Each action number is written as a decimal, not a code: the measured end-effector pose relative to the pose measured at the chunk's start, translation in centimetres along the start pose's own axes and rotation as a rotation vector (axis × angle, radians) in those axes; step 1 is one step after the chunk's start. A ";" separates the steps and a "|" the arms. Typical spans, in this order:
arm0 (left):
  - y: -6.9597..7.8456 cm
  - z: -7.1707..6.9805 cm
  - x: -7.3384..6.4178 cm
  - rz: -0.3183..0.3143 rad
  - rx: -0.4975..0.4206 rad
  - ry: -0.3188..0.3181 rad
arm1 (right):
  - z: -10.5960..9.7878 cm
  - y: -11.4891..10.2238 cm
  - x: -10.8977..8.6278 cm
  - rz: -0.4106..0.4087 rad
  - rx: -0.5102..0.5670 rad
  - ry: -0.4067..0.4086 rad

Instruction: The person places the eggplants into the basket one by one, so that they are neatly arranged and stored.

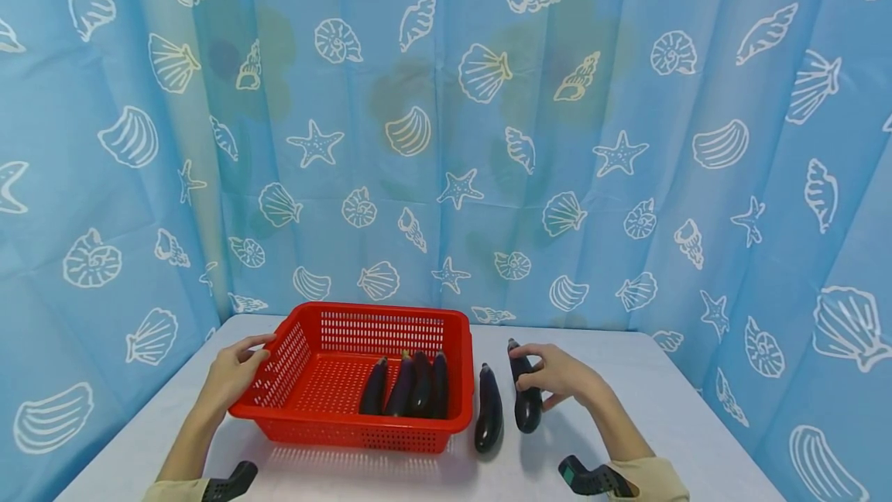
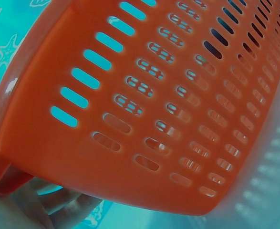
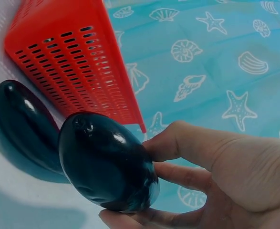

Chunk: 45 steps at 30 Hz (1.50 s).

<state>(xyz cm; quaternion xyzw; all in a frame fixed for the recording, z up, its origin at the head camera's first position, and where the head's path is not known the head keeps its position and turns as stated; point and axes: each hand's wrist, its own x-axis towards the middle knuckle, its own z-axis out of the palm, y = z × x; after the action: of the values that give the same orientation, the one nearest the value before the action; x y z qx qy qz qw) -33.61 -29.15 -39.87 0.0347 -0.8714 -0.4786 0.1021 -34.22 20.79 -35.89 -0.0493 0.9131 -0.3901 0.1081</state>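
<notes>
A red plastic basket (image 1: 362, 426) with slotted sides stands on the table. My left hand (image 1: 233, 374) holds its left rim; in the left wrist view the fingers (image 2: 66, 202) show behind the slotted wall, partly hidden by it. Inside the basket's right half, several dark purple eggplants (image 1: 403, 386) lie side by side. Right of the basket, my right hand (image 1: 557, 374) grips an eggplant (image 3: 106, 162) between thumb and fingers, its rounded end towards me. The shadow below suggests it is off the table. Another eggplant (image 1: 489, 413) lies on the table between basket and right hand.
The white table (image 1: 627, 401) extends to both sides of the basket. A blue curtain (image 1: 446, 238) with white shell and starfish prints hangs behind and along both sides. Dark devices (image 1: 592, 479) are strapped at both wrists.
</notes>
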 end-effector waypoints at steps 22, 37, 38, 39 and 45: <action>0.0 0.0 -0.1 0.008 -0.007 -0.005 | -0.5 -2.9 -0.1 -0.046 -0.006 0.008; 0.1 0.1 -0.1 0.001 -0.009 -0.005 | 0.3 -4.9 0.1 -0.050 -0.005 0.011; 0.1 0.1 -0.1 0.001 -0.009 -0.005 | 0.4 -5.1 0.1 -0.051 -0.006 0.012; 0.1 0.1 -0.1 0.003 -0.008 -0.004 | 0.4 -5.1 0.1 -0.051 -0.010 0.013; 0.0 0.0 0.0 0.005 -0.005 -0.003 | 0.4 -5.6 0.3 -0.043 -0.015 0.012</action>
<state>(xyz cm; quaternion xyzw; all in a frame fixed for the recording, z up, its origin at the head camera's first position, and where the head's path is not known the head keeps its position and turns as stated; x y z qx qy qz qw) -33.59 -29.13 -39.87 0.0314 -0.8705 -0.4805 0.1023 -34.37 16.61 -32.17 -0.0672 0.9154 -0.3858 0.0937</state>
